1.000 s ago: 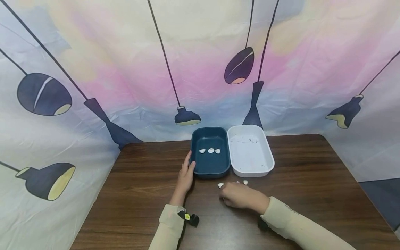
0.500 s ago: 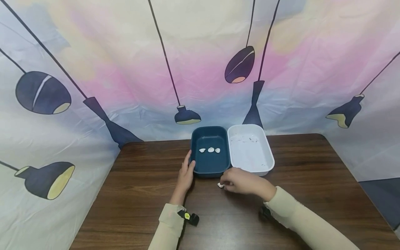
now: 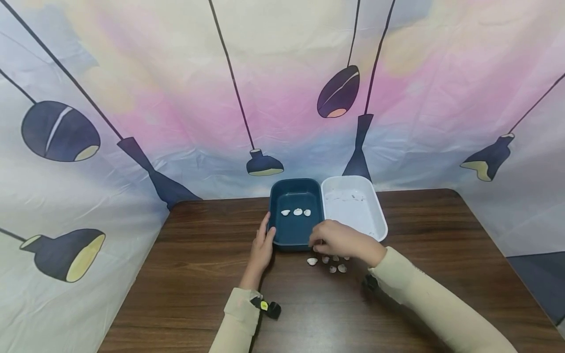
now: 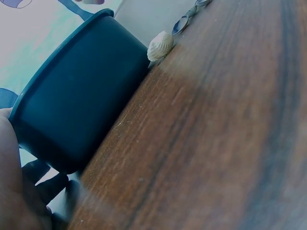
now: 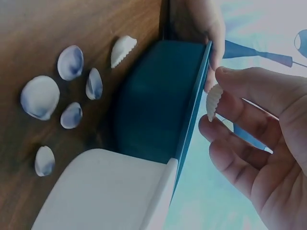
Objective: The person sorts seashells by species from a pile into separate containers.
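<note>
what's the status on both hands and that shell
Right hand pinching ridged white shell by teal tray. Left hand against tray's side. No obstruction seen.

Left sleeve and right sleeve pale cream. Black left wrist strap bears yellow mark, small dark block.

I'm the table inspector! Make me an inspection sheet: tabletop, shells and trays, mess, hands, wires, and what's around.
Surface: brown wooden table, dark streaky grain.
Job's things: three white shells in the blue tray; six loose shells on the table; white tray alongside, small dark marks inside.
Clutter: nothing seen.
Grippers: left hand touches the blue tray; right hand pinches one more white shell.
Cables: dark line beside the left sleeve; can't tell whether it's a cable.
Surroundings: pastel cloth behind, printed with hanging lamps.
</note>
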`<state>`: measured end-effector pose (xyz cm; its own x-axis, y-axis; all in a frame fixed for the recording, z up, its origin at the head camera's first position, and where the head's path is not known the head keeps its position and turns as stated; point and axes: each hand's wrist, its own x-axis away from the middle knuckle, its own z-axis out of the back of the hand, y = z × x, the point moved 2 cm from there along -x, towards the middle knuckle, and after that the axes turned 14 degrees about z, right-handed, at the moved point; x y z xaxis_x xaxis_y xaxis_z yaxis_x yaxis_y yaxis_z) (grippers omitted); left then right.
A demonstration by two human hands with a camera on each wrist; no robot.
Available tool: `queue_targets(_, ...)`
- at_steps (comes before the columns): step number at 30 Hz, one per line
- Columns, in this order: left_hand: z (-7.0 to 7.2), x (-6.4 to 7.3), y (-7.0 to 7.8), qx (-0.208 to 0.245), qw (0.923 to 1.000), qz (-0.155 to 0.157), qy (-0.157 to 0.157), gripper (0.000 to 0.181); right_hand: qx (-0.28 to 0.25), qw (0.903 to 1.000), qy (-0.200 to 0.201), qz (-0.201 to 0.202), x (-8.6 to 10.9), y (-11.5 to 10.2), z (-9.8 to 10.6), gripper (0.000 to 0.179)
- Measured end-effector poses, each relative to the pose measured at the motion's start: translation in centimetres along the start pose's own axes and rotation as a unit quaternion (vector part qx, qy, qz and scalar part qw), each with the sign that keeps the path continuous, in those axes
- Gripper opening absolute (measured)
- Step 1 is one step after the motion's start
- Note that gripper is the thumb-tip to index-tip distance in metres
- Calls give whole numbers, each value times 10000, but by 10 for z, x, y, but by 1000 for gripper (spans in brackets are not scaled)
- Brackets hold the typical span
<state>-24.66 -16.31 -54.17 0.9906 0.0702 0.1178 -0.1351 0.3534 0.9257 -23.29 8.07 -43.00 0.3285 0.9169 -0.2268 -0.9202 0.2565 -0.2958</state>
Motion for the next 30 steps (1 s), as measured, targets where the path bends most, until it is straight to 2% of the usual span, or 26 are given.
queue_targets(9,1,0,0,2,10000,-54,-24,57,412,9988,227,-139,-19,23,-3,10)
queue_targets(14,0,0,-1,-13,10000,5,-32,56,768,9957,184,-481,-31,35,-14,10)
queue_targets(23,0,1,0,37,10000,-5,-59,56,1016,9872,-397,-1166,-46,48,-32,13)
queue_targets(30,0,1,-2,5,10000,-20,-62,56,930,9775,-826,-1703,-51,56,-39,28)
